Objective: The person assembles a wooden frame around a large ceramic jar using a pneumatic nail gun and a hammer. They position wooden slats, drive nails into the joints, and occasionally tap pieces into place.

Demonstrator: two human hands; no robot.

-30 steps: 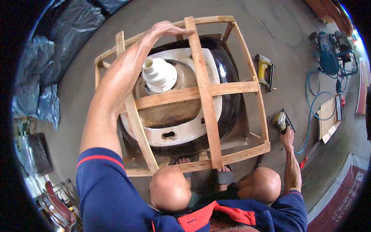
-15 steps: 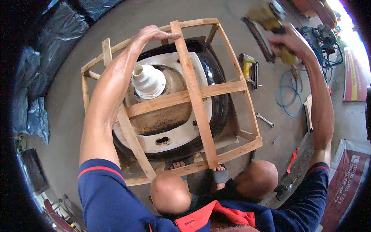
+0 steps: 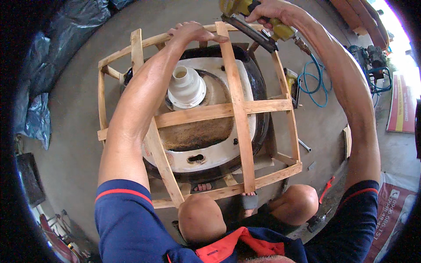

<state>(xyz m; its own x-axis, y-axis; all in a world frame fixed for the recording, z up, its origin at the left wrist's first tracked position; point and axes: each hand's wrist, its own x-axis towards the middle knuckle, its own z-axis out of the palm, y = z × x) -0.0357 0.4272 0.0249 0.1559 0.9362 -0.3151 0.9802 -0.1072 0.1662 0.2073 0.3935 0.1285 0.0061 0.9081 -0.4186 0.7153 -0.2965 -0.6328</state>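
Observation:
A light wooden frame of nailed slats (image 3: 197, 116) stands around and over a black and white ceramic fixture (image 3: 177, 161). Its underside faces up, and a stepped white plastic pipe fitting (image 3: 187, 91) rises from it. My left hand (image 3: 193, 33) grips the far rail, its thumb against the far end of a long slat (image 3: 239, 105) running toward me. My right hand (image 3: 267, 11) is closed around the handle of a yellow and black air nail gun (image 3: 283, 30). The gun's long black magazine lies above the frame's far right corner, right of the slat's end; whether its nose touches wood I cannot tell.
A second yellow nailer (image 3: 290, 81) lies right of the frame. The gun's blue air hose (image 3: 323, 87) coils on the floor. A wrench (image 3: 304, 145) and a red-handled tool (image 3: 326, 189) lie nearer. Black plastic sheeting (image 3: 66, 48) is at left, a compressor (image 3: 372, 61) at right.
My right hand has swung the nail gun leftward, from beyond the frame's right side to over its far edge. My left hand keeps its hold by the slat's far end.

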